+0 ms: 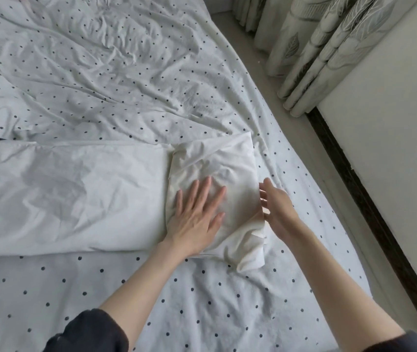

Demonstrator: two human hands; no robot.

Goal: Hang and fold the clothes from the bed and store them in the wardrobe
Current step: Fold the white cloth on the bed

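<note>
Left hand (197,214) lies flat, fingers spread, pressing the folded end of the white garment (80,196); it holds nothing. Right hand (276,207) stands edge-on against the fold's right side, fingers straight, apparently squaring it; no pinch visible. The garment lies on the dotted bedsheet (202,301) near the bed's right edge, its long unfolded part stretching away left. Judged light, thin, limp and crease-prone; it should be taken by the fold edges or corners with both hands. Colour off-white, surface wrinkled, one loose corner trailing at the near right.
</note>
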